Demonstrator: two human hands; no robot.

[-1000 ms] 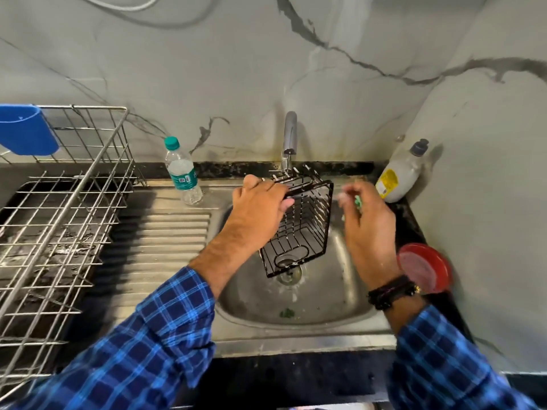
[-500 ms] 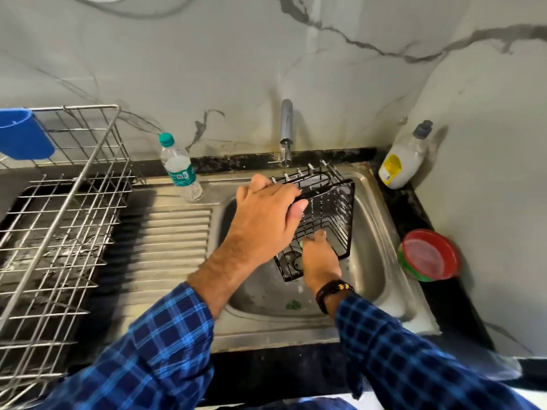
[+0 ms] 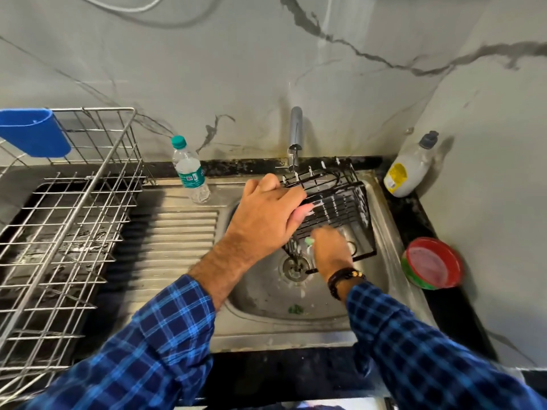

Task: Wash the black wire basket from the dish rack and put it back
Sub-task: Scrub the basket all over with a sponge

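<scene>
A: Basket first: where does it sit?

B: The black wire basket (image 3: 331, 214) hangs tilted inside the sink (image 3: 384, 232), just under the tap (image 3: 295, 134), its open top turned toward the wall. The left hand (image 3: 266, 220) is curled over its near upper rim, fingers (image 3: 303, 210) hooked through the wires and closed on them.

A: And the other hand?

B: The right hand (image 3: 328, 250) is down at the lower end, closed round a small green scrubber (image 3: 310, 241), pressed against the base wires. Suds show white on the bars just beyond the left fingertips.

A: How would it handle, you think?

B: Light and stiff, I'd judge; thin welded wire, nothing to crush. Soapy, though, so likely slick. Hooking fingers through the mesh near the rim seems surer than pinching a single bar.

A: Where does it go afterwards?

B: The steel dish rack (image 3: 74, 220), well to the left of the left wrist.
</scene>
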